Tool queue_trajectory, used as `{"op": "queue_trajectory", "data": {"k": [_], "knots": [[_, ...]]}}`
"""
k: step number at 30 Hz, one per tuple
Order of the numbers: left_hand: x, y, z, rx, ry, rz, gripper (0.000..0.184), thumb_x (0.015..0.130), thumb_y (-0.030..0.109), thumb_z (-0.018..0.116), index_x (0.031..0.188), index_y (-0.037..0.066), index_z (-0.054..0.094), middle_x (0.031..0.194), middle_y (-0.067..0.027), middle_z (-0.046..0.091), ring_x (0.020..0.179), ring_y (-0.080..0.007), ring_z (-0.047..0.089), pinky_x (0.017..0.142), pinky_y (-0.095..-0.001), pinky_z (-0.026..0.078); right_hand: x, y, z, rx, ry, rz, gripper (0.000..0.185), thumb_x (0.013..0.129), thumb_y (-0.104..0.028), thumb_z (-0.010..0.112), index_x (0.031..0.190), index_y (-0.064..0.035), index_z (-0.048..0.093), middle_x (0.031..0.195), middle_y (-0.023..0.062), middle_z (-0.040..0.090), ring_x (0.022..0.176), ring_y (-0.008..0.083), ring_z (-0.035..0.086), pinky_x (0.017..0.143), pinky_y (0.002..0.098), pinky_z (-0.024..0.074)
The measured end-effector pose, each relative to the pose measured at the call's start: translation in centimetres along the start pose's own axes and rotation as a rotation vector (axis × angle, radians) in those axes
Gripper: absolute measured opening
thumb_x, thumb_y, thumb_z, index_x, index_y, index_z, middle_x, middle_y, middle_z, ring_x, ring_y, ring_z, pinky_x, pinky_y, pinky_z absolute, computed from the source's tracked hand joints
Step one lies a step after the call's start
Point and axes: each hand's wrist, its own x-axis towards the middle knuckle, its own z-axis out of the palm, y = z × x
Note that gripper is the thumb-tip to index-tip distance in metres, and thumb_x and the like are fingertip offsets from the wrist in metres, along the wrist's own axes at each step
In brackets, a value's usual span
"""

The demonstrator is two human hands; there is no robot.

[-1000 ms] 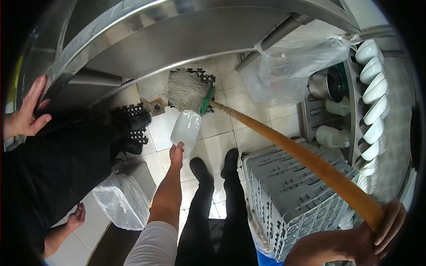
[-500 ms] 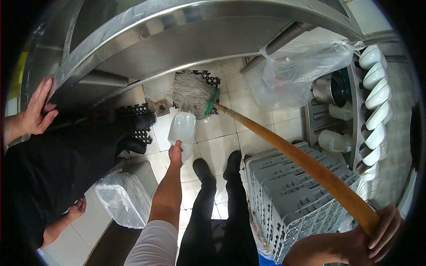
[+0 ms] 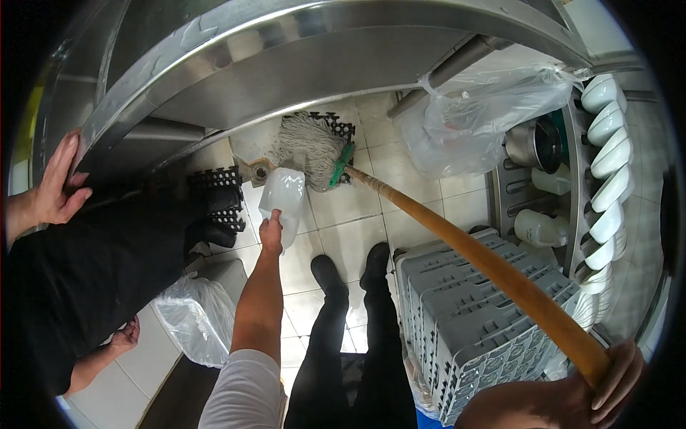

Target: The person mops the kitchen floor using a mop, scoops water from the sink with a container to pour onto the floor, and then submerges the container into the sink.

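Note:
My left hand (image 3: 271, 232) grips a cut-open plastic jug (image 3: 283, 191), translucent white, by its near end. The jug's wide open end points away from me, low over the tiles beside a floor drain (image 3: 259, 172). At the lower right, my right hand (image 3: 616, 379) is wrapped round the top of a wooden mop handle (image 3: 457, 236). The handle runs down to a green clamp (image 3: 342, 164) and a grey string mop head (image 3: 309, 146). That head rests on the floor, partly over a black perforated mat (image 3: 346, 130), close to the jug.
A steel counter (image 3: 321, 64) spans the far side. Another person in black (image 3: 107, 279) stands at left, one hand on the counter edge, near a lined bin (image 3: 193, 314). Grey dish racks (image 3: 479, 300), white bowls (image 3: 606, 179) and a plastic bag (image 3: 471, 121) are at right.
My left hand has moved the jug slightly left and away from me, toward the drain. The mop and my right hand have barely shifted.

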Motion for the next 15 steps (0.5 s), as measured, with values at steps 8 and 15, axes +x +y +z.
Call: {"op": "queue_trajectory", "data": {"k": [8, 15], "knots": [[0.0, 3.6, 1.9, -0.248, -0.039, 0.032, 0.036, 0.081, 0.041, 0.067, 0.083, 0.007, 0.054, 0.073, -0.0022, 0.048, 0.068, -0.0151, 0.045, 0.067, -0.0324, 0.039, 0.1, 0.1, 0.2, -0.049, 0.018, -0.008, 0.039, 0.1, -0.034, 0.045, 0.063, -0.0239, 0.049, 0.051, -0.011, 0.042, 0.043, 0.0034, 0.037, 0.048, 0.022, 0.043], [0.0, 3.2, 1.5, -0.203, 0.004, -0.018, 0.037, 0.08, 0.041, 0.068, 0.082, 0.007, 0.054, 0.071, -0.0015, 0.046, 0.066, -0.0154, 0.044, 0.067, -0.0323, 0.038, 0.3, 0.3, 0.6, -0.037, 0.029, -0.027, 0.037, 0.1, -0.033, 0.047, 0.064, -0.0234, 0.05, 0.051, -0.0109, 0.042, 0.043, 0.0035, 0.037, 0.047, 0.0216, 0.0431]]}}
